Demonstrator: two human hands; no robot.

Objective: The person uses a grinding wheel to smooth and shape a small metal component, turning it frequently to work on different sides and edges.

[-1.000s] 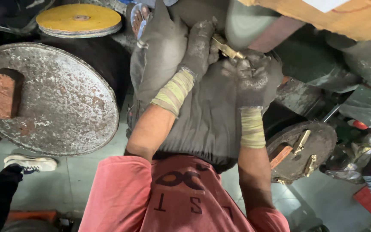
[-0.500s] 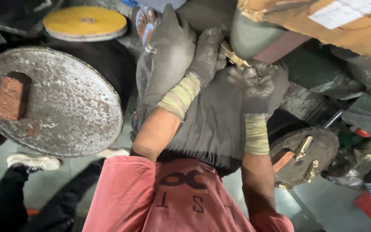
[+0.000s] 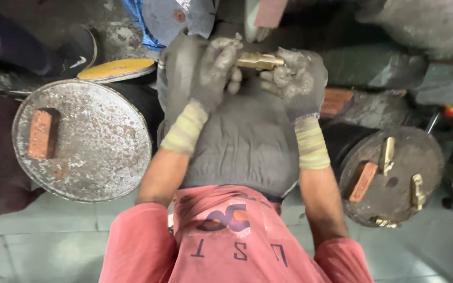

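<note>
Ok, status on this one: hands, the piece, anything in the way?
Both gloved hands, left hand and right hand, grip brass piece. Held over grey cloth. Nothing obstructing.

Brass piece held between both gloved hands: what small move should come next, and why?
Probably ease the brass piece forward, keeping both grips. The left hand and right hand pinch its two ends over the grey cloth on the lap, so it is steadied from both sides. What lies just ahead is unclear.
</note>
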